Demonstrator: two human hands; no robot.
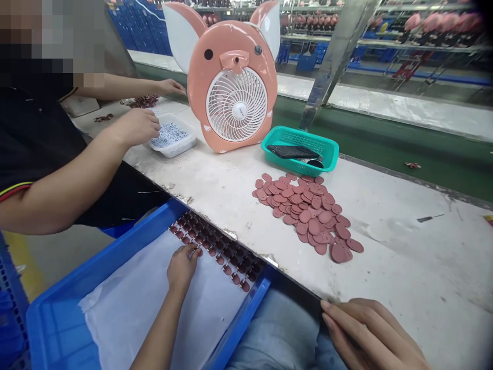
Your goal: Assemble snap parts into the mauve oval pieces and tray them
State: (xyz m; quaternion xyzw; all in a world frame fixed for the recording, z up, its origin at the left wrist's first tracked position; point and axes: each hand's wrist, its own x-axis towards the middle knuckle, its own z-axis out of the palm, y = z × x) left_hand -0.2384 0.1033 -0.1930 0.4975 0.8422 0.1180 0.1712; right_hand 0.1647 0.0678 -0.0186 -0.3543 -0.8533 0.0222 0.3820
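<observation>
My left hand [182, 268] is over the blue tray [127, 226], its fingers pinched on a small dark red oval piece at the edge of the rows. Several rows of such oval pieces [227, 252] with small metallic bits lie along the tray's far side, on white paper [154, 288]. My right hand [372, 329] rests at the table's front edge, its fingers stretched out and nothing visible in them. Farther up the table, beyond both hands, spreads a loose pile of reddish-brown oval discs [308, 208].
A pink pig-shaped fan [234, 51] stands on the table [404, 272], beside a green basket [331, 149] holding a dark flat object. At left, a co-worker's hand [138, 126] is over a white container [181, 149] of small parts. A thin pointed tool [425, 219] lies at right.
</observation>
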